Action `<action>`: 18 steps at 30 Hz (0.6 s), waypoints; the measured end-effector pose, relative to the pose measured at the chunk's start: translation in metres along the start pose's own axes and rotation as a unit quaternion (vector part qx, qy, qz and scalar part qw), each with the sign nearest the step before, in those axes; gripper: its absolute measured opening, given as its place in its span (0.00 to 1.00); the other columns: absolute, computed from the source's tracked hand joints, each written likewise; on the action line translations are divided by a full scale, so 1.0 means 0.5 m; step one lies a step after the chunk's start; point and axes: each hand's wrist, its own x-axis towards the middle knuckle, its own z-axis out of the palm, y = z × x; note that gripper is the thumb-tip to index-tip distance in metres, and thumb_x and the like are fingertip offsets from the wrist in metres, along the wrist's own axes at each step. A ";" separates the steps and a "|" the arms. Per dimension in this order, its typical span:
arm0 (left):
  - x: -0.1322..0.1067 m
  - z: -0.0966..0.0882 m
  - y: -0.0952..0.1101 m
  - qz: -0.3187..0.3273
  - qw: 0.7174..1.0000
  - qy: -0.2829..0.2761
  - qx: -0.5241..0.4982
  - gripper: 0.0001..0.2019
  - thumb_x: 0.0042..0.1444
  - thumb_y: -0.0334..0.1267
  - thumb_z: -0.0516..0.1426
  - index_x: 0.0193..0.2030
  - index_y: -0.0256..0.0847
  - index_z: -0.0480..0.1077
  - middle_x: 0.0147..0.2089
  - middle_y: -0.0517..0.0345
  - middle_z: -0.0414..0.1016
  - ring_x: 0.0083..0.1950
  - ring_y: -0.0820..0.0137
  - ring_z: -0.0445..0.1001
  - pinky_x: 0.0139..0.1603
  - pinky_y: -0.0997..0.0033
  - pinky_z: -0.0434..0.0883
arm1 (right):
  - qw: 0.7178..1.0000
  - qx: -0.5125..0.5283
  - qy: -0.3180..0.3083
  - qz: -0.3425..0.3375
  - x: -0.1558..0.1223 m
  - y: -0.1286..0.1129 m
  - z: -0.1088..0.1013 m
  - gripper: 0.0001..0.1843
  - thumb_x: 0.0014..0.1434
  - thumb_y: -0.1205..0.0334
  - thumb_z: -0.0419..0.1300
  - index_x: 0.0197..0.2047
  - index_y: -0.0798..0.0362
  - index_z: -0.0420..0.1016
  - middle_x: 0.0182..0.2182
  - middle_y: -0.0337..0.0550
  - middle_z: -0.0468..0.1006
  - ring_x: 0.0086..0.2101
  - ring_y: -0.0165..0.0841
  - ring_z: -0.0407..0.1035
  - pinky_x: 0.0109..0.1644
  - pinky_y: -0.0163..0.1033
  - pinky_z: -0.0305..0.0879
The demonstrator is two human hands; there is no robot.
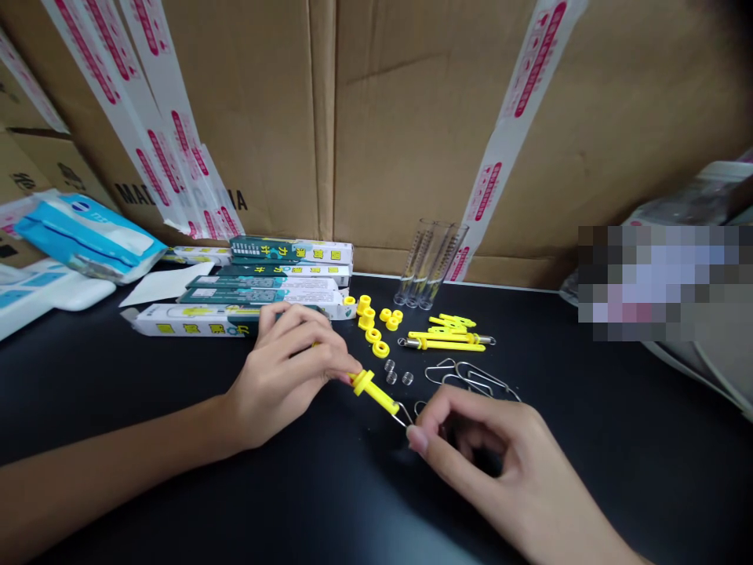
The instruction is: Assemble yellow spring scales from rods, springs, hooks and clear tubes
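My left hand (288, 369) pinches the flanged end of a yellow plastic rod (374, 391) held just above the black table (176, 471). My right hand (488, 455) pinches the metal wire hook (405, 413) at the rod's other end. Behind the hands lie yellow rings (374, 323), three small metal springs (398, 374), more yellow rods (450, 333) and several wire hooks (471, 377). Clear plastic tubes (429, 263) lean against the cardboard.
Long white-and-green boxes (264, 286) are stacked at the left rear. A blue-and-white packet (88, 239) lies at far left. Taped cardboard cartons (376, 118) wall off the back. A pale object (700, 353) sits at the right edge.
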 end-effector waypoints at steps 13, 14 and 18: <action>0.001 0.005 -0.001 0.010 1.000 0.019 0.012 0.10 0.61 0.24 0.62 0.36 0.45 0.76 0.35 0.62 0.81 0.41 0.67 0.73 0.47 0.59 0.62 | 0.943 0.328 -0.016 0.053 0.012 -0.009 0.004 0.23 0.45 0.53 0.79 0.41 0.53 0.79 0.25 0.35 0.74 0.24 0.26 0.65 0.21 0.26 0.67; 0.001 0.005 -0.002 0.010 1.000 0.020 0.014 0.10 0.61 0.24 0.62 0.36 0.45 0.76 0.35 0.62 0.81 0.41 0.67 0.73 0.47 0.59 0.62 | 0.942 0.330 -0.024 0.055 0.012 -0.007 0.005 0.23 0.45 0.54 0.79 0.41 0.52 0.79 0.26 0.35 0.74 0.24 0.25 0.64 0.22 0.26 0.67; 0.000 0.005 -0.003 0.016 1.000 0.020 0.017 0.11 0.61 0.22 0.62 0.35 0.44 0.75 0.34 0.62 0.81 0.41 0.67 0.72 0.47 0.59 0.62 | 0.945 0.316 -0.064 0.054 0.017 0.010 0.009 0.18 0.51 0.53 0.76 0.42 0.52 0.83 0.25 0.34 0.73 0.21 0.22 0.64 0.25 0.28 0.68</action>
